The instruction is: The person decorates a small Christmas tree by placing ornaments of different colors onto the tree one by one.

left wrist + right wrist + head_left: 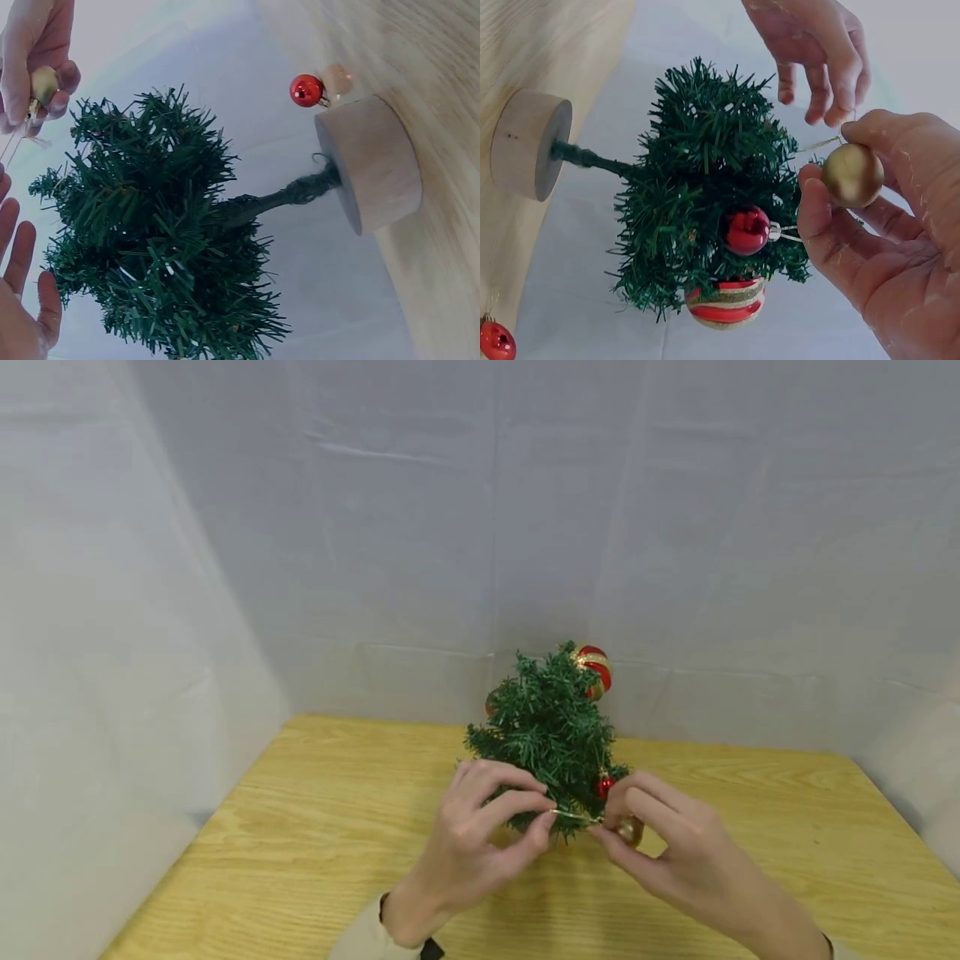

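gold bauble [853, 175]: i see it pinched between my right thumb and forefinger, just in front of the lower branches, off the table.
hanging loop [576, 815]: thin gold thread, stretched from the bauble across to my left fingertips; it lies against the needle tips.
right hand [671, 847]: fingers curled round the gold bauble, thumb under it, palm turned toward the tree.
left hand [480, 831]: thumb and forefinger nipped together on the far end of the thread; the other fingers arch loosely above, brushing the foliage.
little tree [551, 735]: green artificial tree, upright, directly beyond both sets of fingertips; branches touch my left fingers.
small red bauble [745, 230]: hangs on a branch just beside my right thumb.
striped bauble [595, 668]: red with gold bands, up near the treetop, well above the fingers.
wooden base [529, 145]: round pale block under the trunk, behind the fingers, standing on the table.
loose red bauble [306, 90]: lies on the table beside the base.
table [315, 827]: light wood, under both wrists.
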The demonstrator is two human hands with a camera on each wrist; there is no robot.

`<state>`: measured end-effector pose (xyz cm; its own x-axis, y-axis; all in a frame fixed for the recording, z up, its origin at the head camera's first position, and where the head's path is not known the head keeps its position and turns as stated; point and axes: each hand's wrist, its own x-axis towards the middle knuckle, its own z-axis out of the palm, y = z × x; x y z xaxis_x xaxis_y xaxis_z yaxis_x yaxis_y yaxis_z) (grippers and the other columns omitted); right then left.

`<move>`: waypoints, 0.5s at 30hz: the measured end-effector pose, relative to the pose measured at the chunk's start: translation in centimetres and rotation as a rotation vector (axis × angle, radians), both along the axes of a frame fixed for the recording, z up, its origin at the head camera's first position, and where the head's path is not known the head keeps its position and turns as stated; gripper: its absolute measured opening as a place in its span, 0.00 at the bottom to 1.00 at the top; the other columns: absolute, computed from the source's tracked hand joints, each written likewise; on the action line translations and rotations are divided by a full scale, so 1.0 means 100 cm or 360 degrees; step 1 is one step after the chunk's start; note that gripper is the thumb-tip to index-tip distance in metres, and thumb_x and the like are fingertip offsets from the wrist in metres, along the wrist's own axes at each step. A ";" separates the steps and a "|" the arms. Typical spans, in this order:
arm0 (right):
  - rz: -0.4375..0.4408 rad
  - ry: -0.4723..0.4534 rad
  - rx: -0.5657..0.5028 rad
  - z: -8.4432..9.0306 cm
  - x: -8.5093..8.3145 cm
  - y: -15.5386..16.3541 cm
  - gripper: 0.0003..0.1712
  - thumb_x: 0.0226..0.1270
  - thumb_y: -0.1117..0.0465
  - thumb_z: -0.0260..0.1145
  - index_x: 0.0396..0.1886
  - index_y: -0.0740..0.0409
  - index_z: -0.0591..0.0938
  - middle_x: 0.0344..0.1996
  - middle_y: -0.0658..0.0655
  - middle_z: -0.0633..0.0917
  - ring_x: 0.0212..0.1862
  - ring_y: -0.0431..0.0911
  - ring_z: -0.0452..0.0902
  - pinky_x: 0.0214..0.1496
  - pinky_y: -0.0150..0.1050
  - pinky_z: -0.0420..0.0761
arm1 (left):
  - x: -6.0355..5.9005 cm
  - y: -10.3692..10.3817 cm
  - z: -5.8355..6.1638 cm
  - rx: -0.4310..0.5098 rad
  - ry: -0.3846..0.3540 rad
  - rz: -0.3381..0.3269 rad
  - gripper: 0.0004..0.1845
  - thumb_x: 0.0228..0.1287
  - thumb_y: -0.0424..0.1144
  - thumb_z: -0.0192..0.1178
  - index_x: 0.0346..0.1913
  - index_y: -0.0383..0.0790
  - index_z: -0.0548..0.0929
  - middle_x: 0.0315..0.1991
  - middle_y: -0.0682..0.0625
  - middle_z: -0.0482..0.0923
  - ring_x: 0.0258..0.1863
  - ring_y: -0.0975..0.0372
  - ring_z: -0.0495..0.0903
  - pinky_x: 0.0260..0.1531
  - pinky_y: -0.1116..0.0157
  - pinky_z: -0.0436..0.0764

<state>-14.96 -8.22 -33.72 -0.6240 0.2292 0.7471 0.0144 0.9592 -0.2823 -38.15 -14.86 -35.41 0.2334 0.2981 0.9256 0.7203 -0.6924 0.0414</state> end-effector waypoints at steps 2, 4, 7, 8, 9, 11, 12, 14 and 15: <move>-0.0019 0.0002 0.0002 0.001 -0.002 -0.001 0.11 0.77 0.49 0.60 0.40 0.50 0.81 0.35 0.43 0.80 0.31 0.28 0.73 0.34 0.17 0.75 | 0.001 0.000 0.002 0.0005 -0.0006 -0.0008 0.06 0.72 0.40 0.61 0.38 0.46 0.88 0.41 0.52 0.84 0.41 0.61 0.81 0.44 0.65 0.75; -0.0041 0.0013 0.0013 0.001 -0.005 -0.002 0.12 0.77 0.49 0.60 0.43 0.51 0.82 0.34 0.42 0.80 0.30 0.28 0.73 0.33 0.17 0.75 | 0.002 -0.001 0.004 0.0009 -0.0014 -0.0017 0.06 0.72 0.40 0.61 0.37 0.46 0.87 0.41 0.52 0.84 0.41 0.61 0.80 0.43 0.66 0.74; -0.0065 0.0024 0.0027 0.002 -0.008 -0.003 0.13 0.77 0.49 0.60 0.44 0.50 0.85 0.33 0.42 0.80 0.29 0.28 0.72 0.31 0.17 0.73 | 0.002 -0.001 0.006 0.0001 -0.0029 -0.0022 0.07 0.72 0.40 0.61 0.37 0.45 0.87 0.41 0.51 0.84 0.41 0.61 0.80 0.42 0.66 0.74; -0.0068 0.0026 0.0033 0.002 -0.009 -0.003 0.12 0.77 0.49 0.61 0.43 0.50 0.86 0.33 0.42 0.80 0.29 0.28 0.72 0.30 0.17 0.73 | 0.002 -0.001 0.006 0.0000 -0.0030 -0.0021 0.07 0.72 0.40 0.61 0.37 0.45 0.87 0.41 0.51 0.84 0.41 0.61 0.80 0.42 0.66 0.74; -0.0067 0.0026 0.0039 0.003 -0.010 -0.003 0.12 0.77 0.50 0.61 0.42 0.49 0.86 0.33 0.42 0.80 0.29 0.28 0.71 0.30 0.17 0.72 | 0.002 -0.002 0.007 -0.0005 -0.0032 -0.0018 0.07 0.72 0.40 0.61 0.38 0.45 0.87 0.41 0.51 0.84 0.41 0.61 0.80 0.42 0.66 0.73; -0.0061 0.0019 0.0048 0.003 -0.011 -0.003 0.12 0.77 0.50 0.60 0.41 0.49 0.87 0.33 0.42 0.80 0.29 0.28 0.71 0.30 0.17 0.72 | 0.002 -0.002 0.007 -0.0013 -0.0036 -0.0013 0.07 0.72 0.40 0.61 0.37 0.45 0.87 0.41 0.51 0.84 0.41 0.61 0.80 0.42 0.66 0.73; -0.0053 0.0018 0.0053 0.004 -0.012 -0.003 0.12 0.78 0.51 0.60 0.40 0.49 0.86 0.33 0.42 0.80 0.29 0.29 0.71 0.30 0.17 0.72 | 0.001 -0.002 0.008 -0.0012 -0.0035 -0.0009 0.07 0.72 0.40 0.61 0.37 0.45 0.87 0.41 0.51 0.84 0.41 0.61 0.80 0.42 0.66 0.74; -0.0050 0.0013 0.0060 0.005 -0.014 -0.003 0.13 0.78 0.51 0.59 0.40 0.50 0.86 0.33 0.42 0.81 0.30 0.30 0.73 0.30 0.17 0.73 | 0.001 -0.002 0.008 -0.0008 -0.0029 -0.0003 0.06 0.71 0.39 0.62 0.37 0.45 0.87 0.41 0.51 0.84 0.41 0.61 0.80 0.42 0.66 0.74; -0.0052 0.0010 0.0065 0.005 -0.014 -0.003 0.13 0.79 0.51 0.58 0.40 0.50 0.85 0.33 0.42 0.81 0.30 0.30 0.73 0.30 0.17 0.73 | 0.000 -0.002 0.008 -0.0006 -0.0029 0.0000 0.05 0.70 0.39 0.62 0.37 0.45 0.87 0.41 0.51 0.84 0.41 0.61 0.80 0.42 0.66 0.74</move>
